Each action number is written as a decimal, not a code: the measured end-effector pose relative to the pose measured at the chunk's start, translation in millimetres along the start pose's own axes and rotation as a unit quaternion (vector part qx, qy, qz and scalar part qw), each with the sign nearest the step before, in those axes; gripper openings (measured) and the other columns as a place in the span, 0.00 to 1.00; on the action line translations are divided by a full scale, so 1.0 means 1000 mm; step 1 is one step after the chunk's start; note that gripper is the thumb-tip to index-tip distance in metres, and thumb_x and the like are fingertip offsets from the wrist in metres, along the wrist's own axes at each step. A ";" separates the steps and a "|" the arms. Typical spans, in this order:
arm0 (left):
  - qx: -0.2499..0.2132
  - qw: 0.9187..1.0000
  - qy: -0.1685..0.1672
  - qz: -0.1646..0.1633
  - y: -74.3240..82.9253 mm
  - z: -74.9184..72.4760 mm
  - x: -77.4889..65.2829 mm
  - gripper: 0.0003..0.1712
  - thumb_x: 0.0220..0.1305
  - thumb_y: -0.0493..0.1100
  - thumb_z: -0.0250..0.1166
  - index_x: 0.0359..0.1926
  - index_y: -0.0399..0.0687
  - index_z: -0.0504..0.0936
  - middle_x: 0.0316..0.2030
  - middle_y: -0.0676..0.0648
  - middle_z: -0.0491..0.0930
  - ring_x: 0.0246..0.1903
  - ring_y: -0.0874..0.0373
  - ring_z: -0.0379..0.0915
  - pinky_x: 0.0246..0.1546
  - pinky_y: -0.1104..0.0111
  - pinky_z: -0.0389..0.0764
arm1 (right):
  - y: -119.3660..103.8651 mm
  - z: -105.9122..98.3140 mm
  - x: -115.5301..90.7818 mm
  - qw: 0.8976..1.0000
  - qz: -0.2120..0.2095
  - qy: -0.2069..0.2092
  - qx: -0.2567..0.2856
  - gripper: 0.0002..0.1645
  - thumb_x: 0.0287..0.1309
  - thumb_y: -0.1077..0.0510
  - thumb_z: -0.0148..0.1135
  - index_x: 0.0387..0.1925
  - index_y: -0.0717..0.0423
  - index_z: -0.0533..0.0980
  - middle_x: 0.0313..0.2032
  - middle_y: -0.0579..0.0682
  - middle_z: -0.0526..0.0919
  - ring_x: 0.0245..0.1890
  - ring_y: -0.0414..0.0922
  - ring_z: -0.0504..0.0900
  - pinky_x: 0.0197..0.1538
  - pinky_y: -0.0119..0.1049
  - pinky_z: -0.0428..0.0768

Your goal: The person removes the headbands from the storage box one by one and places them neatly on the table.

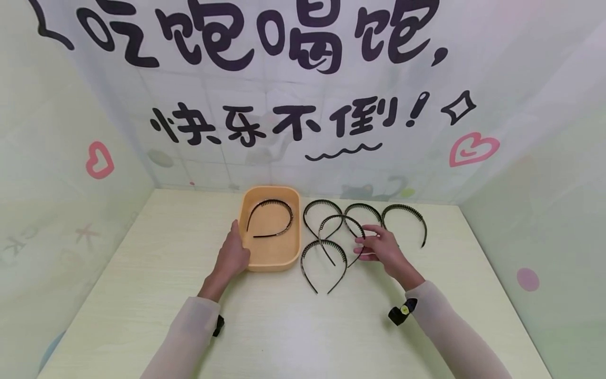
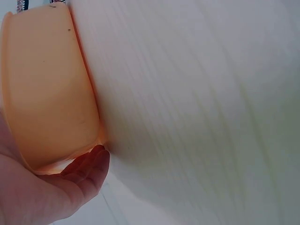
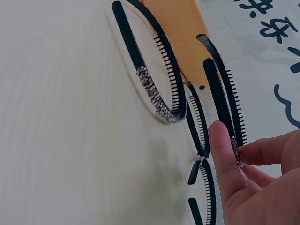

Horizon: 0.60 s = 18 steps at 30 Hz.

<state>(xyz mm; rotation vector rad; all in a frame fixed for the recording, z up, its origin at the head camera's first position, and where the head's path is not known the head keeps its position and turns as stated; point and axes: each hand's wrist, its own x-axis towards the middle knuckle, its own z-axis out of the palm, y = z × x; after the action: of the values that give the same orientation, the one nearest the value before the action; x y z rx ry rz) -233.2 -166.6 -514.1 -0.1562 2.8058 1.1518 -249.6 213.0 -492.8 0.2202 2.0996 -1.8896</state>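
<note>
An orange plastic tray (image 1: 272, 253) stands on the table with one black toothed headband (image 1: 273, 201) lying inside it. My left hand (image 1: 233, 253) grips the tray's near left side; in the left wrist view its fingers curl beneath the tray wall (image 2: 49, 89). Between thumb and fingers, my right hand (image 1: 382, 248) pinches a black headband (image 3: 215, 89) by its rhinestone-covered curve, with the two tips pointing away from the hand. That band is held above the table and overlaps other bands in the head view.
Behind the right hand, a back left headband (image 1: 324, 201), a middle headband (image 1: 362, 205) and a right headband (image 1: 411, 209) lie in a row. A nearer headband (image 1: 326, 242) lies right of the tray. A printed curtain wall (image 1: 265, 168) borders the table's back edge.
</note>
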 end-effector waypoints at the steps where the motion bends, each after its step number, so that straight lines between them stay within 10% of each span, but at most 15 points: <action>1: 0.000 1.000 -0.001 0.000 0.000 0.000 0.000 0.48 0.59 0.27 0.46 0.76 0.32 0.32 0.71 0.23 0.52 0.67 0.32 0.59 0.61 0.43 0.68 | 0.001 -0.002 -0.001 1.000 0.000 0.001 0.000 0.30 0.68 0.64 0.52 0.70 0.57 0.63 0.56 0.70 0.79 0.36 0.47 0.89 0.38 0.39 0.86; 18: -0.007 1.000 -0.002 -0.003 0.001 0.000 0.001 0.48 0.59 0.27 0.46 0.77 0.34 0.31 0.71 0.24 0.52 0.66 0.32 0.60 0.59 0.44 0.70 | 0.018 -0.031 -0.007 1.000 0.002 0.006 -0.023 0.31 0.68 0.66 0.51 0.71 0.60 0.60 0.53 0.66 0.82 0.35 0.45 0.89 0.38 0.39 0.85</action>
<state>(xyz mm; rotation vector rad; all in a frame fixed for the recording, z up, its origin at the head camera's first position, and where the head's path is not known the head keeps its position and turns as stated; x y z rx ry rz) -234.1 -166.0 -514.0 -0.1634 2.7935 1.1681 -240.8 246.6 -504.4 0.2248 2.1473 -1.8399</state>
